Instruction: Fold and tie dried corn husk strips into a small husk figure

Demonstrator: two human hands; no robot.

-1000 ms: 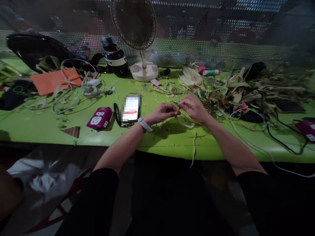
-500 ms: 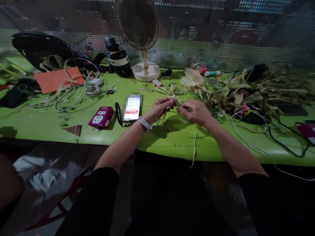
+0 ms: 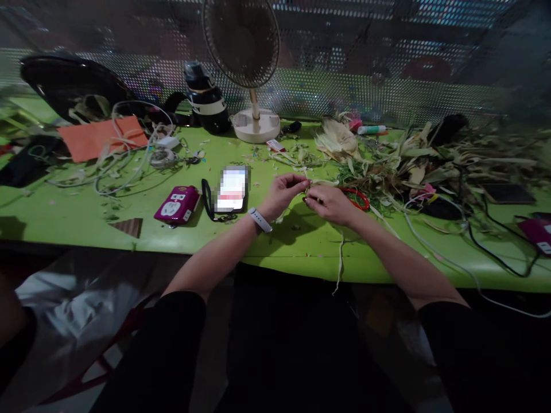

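Observation:
Above the green table, my left hand, with a pale band on its wrist, pinches a thin pale strip that looks like corn husk. Close on its right, my right hand has its fingers curled in at the same strip. What lies inside that fist is mostly hidden. A red loop, like a scissors handle, shows just behind the right hand; whether the hand touches it I cannot tell. Another pale strip hangs over the table's front edge.
Dried husks and leaves heap up at the right. To the left are a lit phone, a purple power adapter and orange paper. A fan and a black bottle stand behind. A white cable crosses the right side.
My right hand has shifted slightly left and down, closer to the left hand. The red loop and a pale strip right of the wrist now show. The piece dangling between the hands is no longer visible.

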